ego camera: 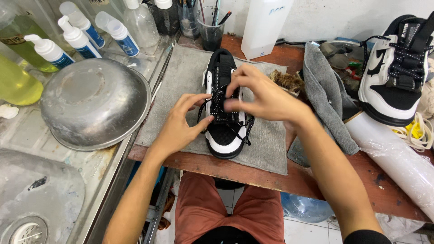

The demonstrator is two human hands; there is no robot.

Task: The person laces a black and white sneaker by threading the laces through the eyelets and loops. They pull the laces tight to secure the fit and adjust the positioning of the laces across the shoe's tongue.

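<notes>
We see the grey felt mat (266, 144) lying on the worn red-brown wooden bench (312, 180), its near edge just short of the bench's front lip. On the mat there is bare cloth to the left of the shoe and a narrower strip to its right. Beyond the bench front, the view drops to our rust-coloured shorts (226, 212) and a tiled floor.

The black-and-white lace-up sneaker (224, 140) stands upright in the middle of the mat, toe toward us. To the left, on the metal sink counter, an upturned dented steel bowl (92, 101) sits close to the mat's left edge, with white pump bottles with blue labels (77, 40) behind it. Behind the shoe stand a clear cup of brushes (210, 27) and a tall white plastic jug (264, 25). To the right, a crumpled grey cloth (327, 97) touches the mat's edge, a second black-and-white sneaker (398, 68) rests well apart at the far right, and a white plastic-wrapped roll (393, 158) runs along the bench.

Our left hand (181, 124) comes in from below, fingers bent, thumb and fingertips pinching the black speckled shoelace (216, 101) at the shoe's left side. Our right hand (262, 95) arches over the tongue from the right, fingers curled and pinching the lace above the eyelets.
</notes>
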